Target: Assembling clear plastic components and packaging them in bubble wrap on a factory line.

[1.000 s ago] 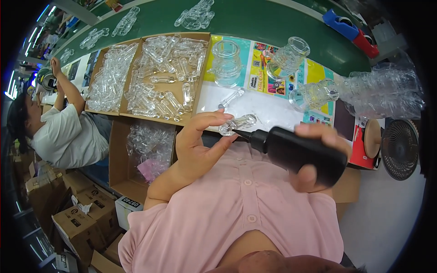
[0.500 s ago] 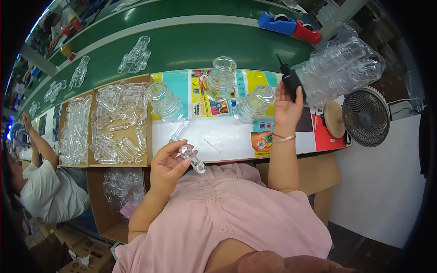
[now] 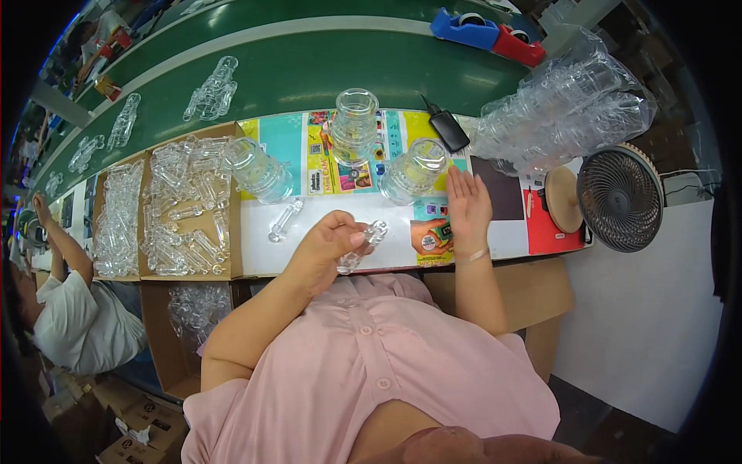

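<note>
My left hand (image 3: 328, 251) is closed around a small clear plastic tube piece (image 3: 374, 232) with a rounded end, held over the near table edge. My right hand (image 3: 470, 213) is open, palm up with fingers stretched, and holds nothing. Just beyond its fingertips a black squeeze bottle (image 3: 449, 131) with a thin nozzle lies on the table. Three clear jar-like plastic parts stand in front of me: a left one (image 3: 261, 172), a middle one (image 3: 355, 127) and a right one (image 3: 415, 172), the last nearest my right hand. Another clear tube piece (image 3: 286, 220) lies left of my left hand.
At left, a divided cardboard box (image 3: 236, 247) holds many clear pieces; another box (image 3: 166, 340) sits below. Clear assemblies (image 3: 212, 91) lie on the green surface (image 3: 309, 73). At right are a bagged bundle (image 3: 564, 108), a fan (image 3: 621, 197) and tape dispensers (image 3: 487, 37). A co-worker (image 3: 85, 325) works at left.
My right hand has let go of the black squeeze bottle, which now lies on the table. The hand has drawn nearer. My left hand has moved right with the tube piece and turned it.
</note>
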A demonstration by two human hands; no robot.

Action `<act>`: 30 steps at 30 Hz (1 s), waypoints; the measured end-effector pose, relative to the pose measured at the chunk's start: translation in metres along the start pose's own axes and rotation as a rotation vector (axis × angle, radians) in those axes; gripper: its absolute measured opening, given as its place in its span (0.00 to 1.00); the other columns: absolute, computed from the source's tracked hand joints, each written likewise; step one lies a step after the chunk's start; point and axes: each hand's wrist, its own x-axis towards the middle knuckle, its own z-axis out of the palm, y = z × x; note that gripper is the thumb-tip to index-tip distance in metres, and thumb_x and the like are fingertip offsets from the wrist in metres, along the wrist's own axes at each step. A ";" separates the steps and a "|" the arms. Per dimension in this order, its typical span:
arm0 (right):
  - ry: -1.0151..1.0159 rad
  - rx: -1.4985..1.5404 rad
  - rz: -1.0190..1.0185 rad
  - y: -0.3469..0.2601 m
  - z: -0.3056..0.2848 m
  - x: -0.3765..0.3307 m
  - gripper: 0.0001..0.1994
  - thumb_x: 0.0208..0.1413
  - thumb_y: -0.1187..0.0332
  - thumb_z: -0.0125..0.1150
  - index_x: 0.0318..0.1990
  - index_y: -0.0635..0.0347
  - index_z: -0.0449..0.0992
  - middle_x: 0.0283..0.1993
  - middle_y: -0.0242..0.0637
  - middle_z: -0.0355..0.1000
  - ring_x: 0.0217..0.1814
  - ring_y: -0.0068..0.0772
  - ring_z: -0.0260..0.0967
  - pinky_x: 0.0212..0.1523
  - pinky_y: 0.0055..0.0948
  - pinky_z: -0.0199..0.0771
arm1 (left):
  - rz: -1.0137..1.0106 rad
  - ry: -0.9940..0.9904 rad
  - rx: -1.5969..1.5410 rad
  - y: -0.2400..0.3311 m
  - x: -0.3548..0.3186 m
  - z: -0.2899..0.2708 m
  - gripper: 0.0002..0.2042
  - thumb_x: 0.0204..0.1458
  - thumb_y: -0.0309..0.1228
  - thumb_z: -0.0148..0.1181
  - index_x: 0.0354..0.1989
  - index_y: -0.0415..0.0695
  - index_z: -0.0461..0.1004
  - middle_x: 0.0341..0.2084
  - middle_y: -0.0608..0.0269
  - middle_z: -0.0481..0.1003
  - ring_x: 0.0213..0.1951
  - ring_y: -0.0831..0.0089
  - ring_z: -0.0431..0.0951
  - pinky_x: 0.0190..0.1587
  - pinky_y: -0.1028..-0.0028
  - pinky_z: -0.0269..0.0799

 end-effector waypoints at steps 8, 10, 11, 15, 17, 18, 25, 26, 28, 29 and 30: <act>-0.898 -0.841 -0.266 0.003 -0.004 -0.097 0.20 0.54 0.73 0.52 0.54 0.64 0.58 0.49 0.48 0.68 0.55 0.38 0.64 0.63 0.40 0.52 | -0.205 -0.157 0.037 -0.041 0.043 0.029 0.10 0.46 0.26 0.62 0.29 0.45 0.64 0.36 0.60 0.71 0.37 0.73 0.72 0.44 0.74 0.69; -0.662 -0.718 -0.173 0.003 -0.006 -0.091 0.21 0.54 0.69 0.53 0.55 0.63 0.57 0.47 0.47 0.68 0.56 0.43 0.63 0.60 0.41 0.56 | -0.172 -0.148 0.098 -0.050 0.054 0.022 0.10 0.46 0.25 0.61 0.31 0.44 0.64 0.38 0.60 0.71 0.39 0.73 0.72 0.45 0.74 0.68; -0.428 -0.594 -0.079 0.003 -0.007 -0.085 0.23 0.55 0.64 0.54 0.55 0.61 0.57 0.46 0.45 0.68 0.57 0.47 0.61 0.58 0.42 0.60 | 0.163 0.057 0.515 -0.055 0.064 0.012 0.14 0.44 0.24 0.62 0.37 0.42 0.64 0.40 0.59 0.70 0.42 0.71 0.70 0.47 0.73 0.66; -0.266 -0.246 -0.028 0.000 -0.028 -0.041 0.18 0.59 0.65 0.46 0.55 0.60 0.58 0.43 0.44 0.67 0.52 0.45 0.63 0.58 0.45 0.59 | 0.732 0.285 1.205 -0.055 0.104 -0.006 0.34 0.35 0.27 0.69 0.54 0.40 0.59 0.48 0.53 0.64 0.47 0.64 0.68 0.51 0.70 0.64; -0.278 -0.142 0.066 0.008 -0.037 -0.026 0.17 0.60 0.67 0.43 0.54 0.61 0.59 0.44 0.44 0.67 0.52 0.44 0.62 0.59 0.46 0.57 | 0.595 0.225 1.128 -0.051 0.120 -0.008 0.40 0.33 0.28 0.70 0.57 0.41 0.55 0.49 0.52 0.64 0.48 0.63 0.67 0.52 0.69 0.62; -0.328 -0.114 0.133 0.012 -0.039 -0.020 0.16 0.60 0.67 0.43 0.54 0.61 0.59 0.44 0.45 0.67 0.52 0.44 0.62 0.60 0.47 0.57 | 0.460 0.167 1.043 -0.048 0.125 -0.005 0.45 0.31 0.29 0.71 0.61 0.42 0.50 0.50 0.52 0.63 0.50 0.61 0.67 0.54 0.68 0.61; -0.494 -0.213 0.226 0.001 0.003 -0.086 0.18 0.62 0.64 0.40 0.56 0.61 0.58 0.44 0.41 0.68 0.49 0.38 0.66 0.58 0.45 0.61 | 0.419 -0.064 1.011 -0.012 0.067 0.016 0.43 0.31 0.30 0.73 0.57 0.42 0.50 0.52 0.52 0.61 0.53 0.63 0.65 0.56 0.68 0.59; -0.584 -0.239 0.186 0.001 0.008 -0.099 0.18 0.61 0.64 0.41 0.56 0.61 0.58 0.44 0.40 0.68 0.48 0.36 0.67 0.57 0.44 0.62 | 0.420 -0.051 0.867 -0.011 0.046 0.022 0.43 0.31 0.30 0.73 0.56 0.42 0.49 0.51 0.52 0.60 0.53 0.63 0.65 0.56 0.67 0.59; -0.640 -0.280 0.124 0.001 0.015 -0.115 0.19 0.61 0.63 0.42 0.56 0.61 0.58 0.45 0.40 0.68 0.48 0.35 0.67 0.56 0.43 0.63 | 0.423 -0.033 0.721 -0.011 0.014 0.033 0.43 0.31 0.30 0.73 0.55 0.43 0.49 0.51 0.52 0.60 0.53 0.64 0.65 0.56 0.66 0.60; -0.699 -0.322 0.062 0.001 0.020 -0.124 0.19 0.60 0.63 0.44 0.57 0.62 0.58 0.45 0.40 0.68 0.48 0.33 0.67 0.55 0.41 0.65 | 0.483 -0.037 0.624 -0.012 -0.003 0.038 0.45 0.31 0.30 0.73 0.56 0.42 0.46 0.51 0.52 0.59 0.53 0.63 0.65 0.56 0.65 0.60; -0.702 -0.425 0.036 -0.002 0.021 -0.131 0.21 0.59 0.63 0.48 0.56 0.63 0.58 0.46 0.39 0.68 0.49 0.31 0.67 0.54 0.36 0.65 | 0.538 -0.047 0.526 -0.012 -0.014 0.043 0.47 0.31 0.29 0.73 0.58 0.42 0.44 0.52 0.52 0.59 0.53 0.63 0.65 0.56 0.64 0.60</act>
